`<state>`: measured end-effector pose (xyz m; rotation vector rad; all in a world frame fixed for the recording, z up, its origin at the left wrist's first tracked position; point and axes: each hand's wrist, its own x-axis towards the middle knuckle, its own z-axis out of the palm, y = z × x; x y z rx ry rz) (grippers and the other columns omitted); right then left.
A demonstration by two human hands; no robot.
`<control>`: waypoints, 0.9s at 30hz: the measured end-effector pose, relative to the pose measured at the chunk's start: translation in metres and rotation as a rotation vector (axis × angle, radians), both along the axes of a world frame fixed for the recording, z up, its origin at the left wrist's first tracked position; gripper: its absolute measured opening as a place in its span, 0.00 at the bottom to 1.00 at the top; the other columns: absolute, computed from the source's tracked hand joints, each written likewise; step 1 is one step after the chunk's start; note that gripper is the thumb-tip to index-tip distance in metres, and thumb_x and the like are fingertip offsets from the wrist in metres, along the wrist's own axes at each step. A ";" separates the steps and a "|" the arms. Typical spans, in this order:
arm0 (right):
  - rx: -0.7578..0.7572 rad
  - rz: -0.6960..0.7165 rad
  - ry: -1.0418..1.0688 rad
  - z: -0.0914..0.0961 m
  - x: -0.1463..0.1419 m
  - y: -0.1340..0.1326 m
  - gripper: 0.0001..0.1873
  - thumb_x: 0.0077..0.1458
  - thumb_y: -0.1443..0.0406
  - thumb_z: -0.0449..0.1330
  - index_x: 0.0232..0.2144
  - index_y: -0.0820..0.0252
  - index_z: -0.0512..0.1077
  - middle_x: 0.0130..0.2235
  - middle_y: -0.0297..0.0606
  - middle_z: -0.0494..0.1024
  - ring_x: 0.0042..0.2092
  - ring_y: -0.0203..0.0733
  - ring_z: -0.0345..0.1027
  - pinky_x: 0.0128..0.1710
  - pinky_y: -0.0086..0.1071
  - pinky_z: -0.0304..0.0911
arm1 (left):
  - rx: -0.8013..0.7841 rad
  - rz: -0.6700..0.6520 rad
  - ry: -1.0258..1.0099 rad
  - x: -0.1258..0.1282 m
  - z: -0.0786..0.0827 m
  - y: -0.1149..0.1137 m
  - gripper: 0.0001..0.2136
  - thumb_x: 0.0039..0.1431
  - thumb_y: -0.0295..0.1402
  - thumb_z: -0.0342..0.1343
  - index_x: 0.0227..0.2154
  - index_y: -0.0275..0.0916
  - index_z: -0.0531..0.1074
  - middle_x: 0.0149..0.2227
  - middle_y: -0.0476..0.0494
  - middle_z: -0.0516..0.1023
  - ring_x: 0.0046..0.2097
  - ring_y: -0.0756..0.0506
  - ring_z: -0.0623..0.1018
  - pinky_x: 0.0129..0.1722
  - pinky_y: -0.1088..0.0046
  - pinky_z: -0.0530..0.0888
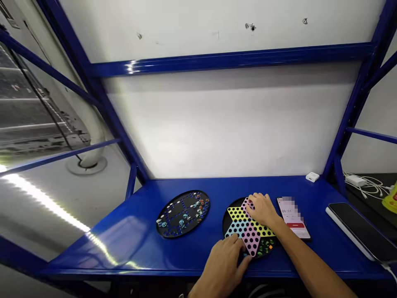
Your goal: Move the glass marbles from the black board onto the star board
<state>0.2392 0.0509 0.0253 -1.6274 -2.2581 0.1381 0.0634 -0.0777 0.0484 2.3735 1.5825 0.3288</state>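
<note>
A star-shaped Chinese checkers board (240, 225), with pink, yellow and light blue areas full of black holes, lies over a round black tray (226, 221). My right hand (263, 210) is closed at the star's far point, thumb on its left side and fingers curled over the far edge. At the near left side, my left hand (226, 258) grips the board, fingers bent against its edge and thumb by the near tip. Green marbles (264, 245) and a small orange piece (271, 247) show in the tray beside the star. The left fingertips are partly hidden.
Left on the blue shelf (124, 244) lies a second round black board (182, 213) with marbles and white pieces. A phone (294, 219) with a timer lies beside my right forearm. Further right are a dark-screened device (362, 229) and a white case (312, 177). Blue posts frame the shelf.
</note>
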 end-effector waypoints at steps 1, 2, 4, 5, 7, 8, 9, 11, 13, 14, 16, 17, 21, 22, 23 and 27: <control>0.001 0.001 0.001 0.000 0.000 0.000 0.11 0.62 0.62 0.50 0.37 0.58 0.72 0.40 0.40 0.77 0.43 0.45 0.67 0.45 0.39 0.52 | -0.007 0.008 0.000 0.001 -0.002 0.001 0.06 0.62 0.38 0.55 0.37 0.44 0.73 0.40 0.49 0.78 0.39 0.46 0.76 0.38 0.71 0.65; 0.001 0.002 0.001 0.000 0.000 0.000 0.12 0.62 0.62 0.50 0.37 0.58 0.72 0.40 0.40 0.77 0.43 0.45 0.67 0.45 0.39 0.52 | -0.023 0.017 -0.003 0.001 -0.004 0.003 0.05 0.62 0.38 0.55 0.36 0.44 0.73 0.39 0.50 0.78 0.38 0.46 0.76 0.37 0.71 0.64; -0.003 0.002 -0.002 -0.001 0.000 0.001 0.12 0.62 0.61 0.50 0.37 0.58 0.72 0.40 0.40 0.76 0.43 0.45 0.67 0.45 0.39 0.52 | -0.071 0.041 -0.017 0.000 -0.004 0.007 0.05 0.62 0.38 0.56 0.35 0.44 0.72 0.37 0.51 0.79 0.37 0.47 0.76 0.35 0.72 0.63; -0.005 0.002 -0.003 -0.001 0.000 0.001 0.12 0.62 0.61 0.50 0.37 0.58 0.72 0.40 0.40 0.76 0.43 0.45 0.67 0.45 0.39 0.52 | -0.095 0.054 -0.024 -0.001 -0.003 0.009 0.05 0.61 0.38 0.56 0.34 0.43 0.72 0.36 0.51 0.79 0.36 0.47 0.76 0.34 0.72 0.63; -0.009 0.003 -0.006 -0.001 0.000 0.001 0.12 0.62 0.61 0.50 0.38 0.58 0.72 0.40 0.40 0.76 0.44 0.45 0.67 0.45 0.39 0.52 | -0.132 0.055 -0.033 -0.001 0.000 0.010 0.07 0.61 0.39 0.56 0.32 0.43 0.71 0.35 0.51 0.79 0.35 0.47 0.76 0.33 0.73 0.62; -0.009 0.005 -0.007 -0.001 0.000 0.001 0.12 0.62 0.61 0.50 0.38 0.58 0.72 0.40 0.40 0.76 0.44 0.45 0.67 0.45 0.39 0.52 | -0.142 0.048 -0.039 -0.001 0.001 0.010 0.07 0.61 0.39 0.55 0.31 0.42 0.71 0.34 0.51 0.79 0.35 0.47 0.75 0.33 0.73 0.62; -0.008 0.006 -0.007 -0.002 0.000 0.001 0.12 0.62 0.62 0.50 0.38 0.58 0.72 0.40 0.40 0.76 0.44 0.45 0.67 0.45 0.39 0.52 | -0.142 0.045 -0.049 -0.002 0.003 0.011 0.08 0.62 0.40 0.54 0.31 0.42 0.71 0.34 0.50 0.78 0.34 0.47 0.75 0.33 0.73 0.62; -0.006 0.007 -0.005 -0.002 0.000 0.001 0.12 0.62 0.62 0.50 0.37 0.58 0.72 0.40 0.40 0.76 0.44 0.45 0.67 0.45 0.39 0.52 | -0.115 0.074 -0.076 -0.009 0.009 0.017 0.08 0.64 0.40 0.51 0.32 0.42 0.70 0.34 0.50 0.78 0.35 0.48 0.75 0.34 0.73 0.64; -0.008 0.009 -0.001 -0.002 0.000 0.001 0.12 0.62 0.61 0.49 0.36 0.58 0.72 0.40 0.41 0.76 0.43 0.45 0.67 0.45 0.39 0.52 | -0.041 0.179 -0.087 -0.027 0.017 0.029 0.09 0.65 0.39 0.48 0.35 0.42 0.70 0.35 0.49 0.78 0.36 0.48 0.76 0.36 0.74 0.65; -0.009 0.012 0.001 -0.003 0.000 0.001 0.12 0.62 0.61 0.49 0.36 0.58 0.72 0.40 0.40 0.76 0.43 0.45 0.67 0.44 0.39 0.52 | 0.007 0.255 -0.075 -0.040 0.020 0.037 0.10 0.66 0.40 0.46 0.36 0.43 0.70 0.37 0.49 0.78 0.38 0.47 0.76 0.37 0.73 0.66; -0.007 0.015 0.004 -0.003 0.001 0.001 0.12 0.62 0.61 0.50 0.37 0.57 0.72 0.40 0.41 0.76 0.43 0.46 0.67 0.44 0.39 0.52 | 0.093 0.446 0.009 -0.073 0.024 0.054 0.12 0.67 0.40 0.44 0.40 0.43 0.70 0.40 0.46 0.77 0.39 0.45 0.77 0.37 0.72 0.67; -0.005 0.014 0.005 -0.003 0.001 0.001 0.12 0.62 0.61 0.50 0.38 0.58 0.72 0.40 0.41 0.77 0.43 0.46 0.67 0.44 0.39 0.52 | 0.126 0.533 0.073 -0.090 0.024 0.062 0.13 0.67 0.40 0.43 0.43 0.42 0.71 0.42 0.45 0.77 0.40 0.44 0.77 0.37 0.70 0.68; -0.006 0.012 0.026 -0.003 0.000 0.002 0.13 0.62 0.61 0.50 0.38 0.58 0.73 0.41 0.42 0.77 0.43 0.46 0.67 0.45 0.40 0.52 | 0.089 0.554 0.289 -0.135 0.014 0.078 0.17 0.65 0.38 0.43 0.48 0.39 0.73 0.45 0.39 0.76 0.45 0.38 0.78 0.40 0.65 0.71; -0.009 0.014 0.031 -0.003 0.000 0.002 0.13 0.63 0.60 0.50 0.38 0.58 0.73 0.41 0.42 0.77 0.43 0.46 0.67 0.45 0.40 0.52 | 0.101 0.535 0.292 -0.135 0.011 0.076 0.18 0.65 0.38 0.43 0.49 0.40 0.73 0.45 0.39 0.76 0.46 0.37 0.77 0.41 0.64 0.71; -0.013 0.015 0.035 -0.002 0.000 0.002 0.13 0.63 0.60 0.50 0.37 0.58 0.73 0.41 0.42 0.77 0.43 0.46 0.67 0.45 0.40 0.52 | 0.132 0.511 0.271 -0.130 0.009 0.072 0.18 0.65 0.37 0.43 0.50 0.40 0.73 0.45 0.39 0.76 0.47 0.37 0.77 0.43 0.64 0.71; -0.031 0.003 0.060 -0.001 0.000 0.003 0.11 0.62 0.60 0.52 0.34 0.57 0.71 0.38 0.40 0.76 0.41 0.44 0.66 0.43 0.38 0.51 | 0.191 0.235 0.052 -0.064 0.008 0.035 0.16 0.67 0.38 0.42 0.50 0.45 0.72 0.46 0.43 0.76 0.48 0.42 0.76 0.47 0.67 0.72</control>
